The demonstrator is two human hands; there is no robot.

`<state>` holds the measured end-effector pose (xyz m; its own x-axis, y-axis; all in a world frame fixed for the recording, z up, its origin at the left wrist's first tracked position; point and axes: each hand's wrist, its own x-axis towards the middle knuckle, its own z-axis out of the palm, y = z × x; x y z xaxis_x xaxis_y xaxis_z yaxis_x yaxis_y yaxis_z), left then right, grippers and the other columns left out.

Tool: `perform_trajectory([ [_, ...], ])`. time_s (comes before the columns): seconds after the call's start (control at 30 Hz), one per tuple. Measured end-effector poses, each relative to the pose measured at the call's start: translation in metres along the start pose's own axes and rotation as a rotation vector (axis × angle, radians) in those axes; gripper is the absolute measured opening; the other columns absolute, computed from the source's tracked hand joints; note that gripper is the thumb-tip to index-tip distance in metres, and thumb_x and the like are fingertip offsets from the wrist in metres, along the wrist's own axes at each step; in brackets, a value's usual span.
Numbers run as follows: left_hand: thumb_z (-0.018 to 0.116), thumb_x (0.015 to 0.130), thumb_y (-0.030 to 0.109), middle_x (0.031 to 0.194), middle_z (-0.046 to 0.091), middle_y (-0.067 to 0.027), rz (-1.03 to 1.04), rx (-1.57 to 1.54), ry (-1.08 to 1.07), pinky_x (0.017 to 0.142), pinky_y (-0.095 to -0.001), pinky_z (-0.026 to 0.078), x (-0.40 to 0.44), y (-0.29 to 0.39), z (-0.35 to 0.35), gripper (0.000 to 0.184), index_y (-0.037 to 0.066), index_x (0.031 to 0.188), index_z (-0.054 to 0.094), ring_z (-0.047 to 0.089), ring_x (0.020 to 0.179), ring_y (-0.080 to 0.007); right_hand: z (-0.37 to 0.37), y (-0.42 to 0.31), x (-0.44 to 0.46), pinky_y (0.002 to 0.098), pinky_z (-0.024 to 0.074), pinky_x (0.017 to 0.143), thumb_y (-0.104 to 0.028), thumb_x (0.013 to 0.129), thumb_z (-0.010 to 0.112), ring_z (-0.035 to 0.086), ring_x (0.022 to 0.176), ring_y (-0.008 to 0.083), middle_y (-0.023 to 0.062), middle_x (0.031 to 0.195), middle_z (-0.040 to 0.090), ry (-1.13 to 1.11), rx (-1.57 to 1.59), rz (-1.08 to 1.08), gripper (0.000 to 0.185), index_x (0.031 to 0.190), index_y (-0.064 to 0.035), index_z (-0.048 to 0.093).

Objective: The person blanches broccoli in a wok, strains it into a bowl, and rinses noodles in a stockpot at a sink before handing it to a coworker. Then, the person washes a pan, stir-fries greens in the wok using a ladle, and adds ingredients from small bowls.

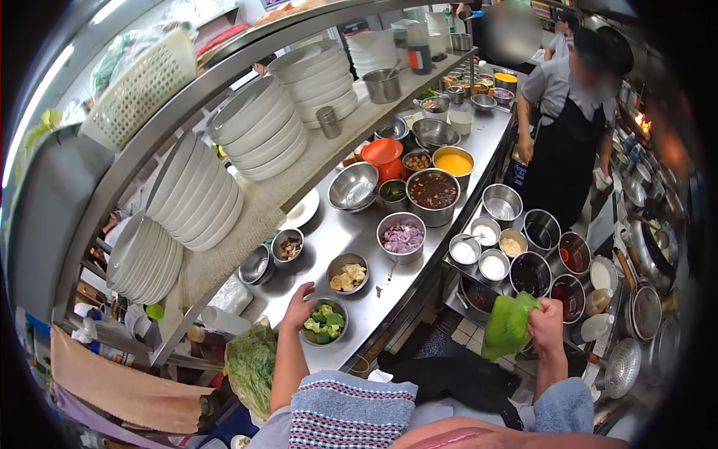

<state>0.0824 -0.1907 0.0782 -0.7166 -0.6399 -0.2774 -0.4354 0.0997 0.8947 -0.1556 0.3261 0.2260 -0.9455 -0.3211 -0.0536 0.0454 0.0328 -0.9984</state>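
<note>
My left hand (pixel 298 307) is at the left rim of a metal bowl of broccoli (pixel 324 323), fingers apart and nothing in them. Whether it touches the rim I cannot tell. Gripped in my closed right hand (pixel 547 325) is a bright green plastic bag (pixel 506 331), which hangs over the gap between the counter and the sauce pots. Just behind the broccoli stands a bowl of pale yellowish pieces (pixel 348 278). A pot of chopped purple onion (pixel 402 237) is farther along the steel counter (pixel 310 247).
Stacked white plates (pixel 258 123) fill the shelf above the counter. Leafy greens in a clear bag (pixel 251 364) are at my left. Several pots, including a dark sauce pot (pixel 530 274), stand on my right near a strainer (pixel 622 367). A co-worker in a black apron (pixel 566 165) stands ahead.
</note>
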Motion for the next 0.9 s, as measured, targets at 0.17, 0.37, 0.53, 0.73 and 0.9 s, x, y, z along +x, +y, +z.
perform_trajectory([
  [0.17,0.054,0.080,0.003,0.122,0.057,-0.0119,-0.081,-0.343,0.129,0.065,-0.0303,0.049,0.069,-0.042,0.023,0.058,0.009,0.136,0.043,0.062,0.086,-0.0186,0.041,-0.057,0.017,0.0220,0.0243,0.033,-0.001,0.079,0.053,0.035,0.035,0.0045,-0.0038,0.047,0.039,-0.041,-0.003,-0.156,0.030,0.054,-0.0111,0.039],
  [0.37,0.057,0.077,0.015,0.091,0.068,-0.0226,-0.024,0.115,0.033,0.078,-0.0394,0.051,0.141,-0.099,0.093,0.054,-0.001,0.128,0.050,0.067,0.083,-0.0317,0.100,-0.108,0.071,0.0203,0.0239,0.030,0.000,0.085,0.048,0.030,0.037,0.0024,-0.0070,0.054,0.035,-0.057,0.234,-0.269,0.026,0.065,-0.0142,0.039],
  [0.53,0.058,0.077,0.017,0.117,0.063,-0.0197,0.039,0.244,0.000,0.094,-0.0415,0.047,0.115,-0.025,0.117,0.049,0.009,0.125,0.056,0.061,0.108,-0.0345,0.156,-0.148,0.110,0.0212,0.0273,0.035,-0.002,0.088,0.052,0.032,0.038,0.0052,-0.0057,0.054,0.036,-0.204,0.348,-0.267,0.025,0.067,-0.0115,0.044],
  [0.73,0.058,0.075,0.018,0.111,0.065,-0.0184,0.002,0.271,-0.002,0.091,-0.0414,0.048,0.075,0.008,0.122,0.049,0.011,0.123,0.057,0.063,0.101,-0.0355,0.220,-0.140,0.151,0.0228,0.0282,0.035,0.001,0.083,0.056,0.032,0.038,0.0055,-0.0050,0.053,0.038,-0.386,0.208,-0.256,0.024,0.064,-0.0105,0.046],
  [0.9,0.056,0.080,0.016,0.113,0.063,-0.0205,0.244,0.285,0.200,0.089,-0.0415,0.049,0.059,0.003,0.112,0.046,0.005,0.125,0.055,0.063,0.098,-0.0344,0.272,-0.109,0.185,0.0229,0.0280,0.036,0.001,0.081,0.057,0.034,0.038,0.0055,-0.0048,0.052,0.040,-0.578,0.176,-0.201,0.025,0.061,-0.0113,0.046],
])
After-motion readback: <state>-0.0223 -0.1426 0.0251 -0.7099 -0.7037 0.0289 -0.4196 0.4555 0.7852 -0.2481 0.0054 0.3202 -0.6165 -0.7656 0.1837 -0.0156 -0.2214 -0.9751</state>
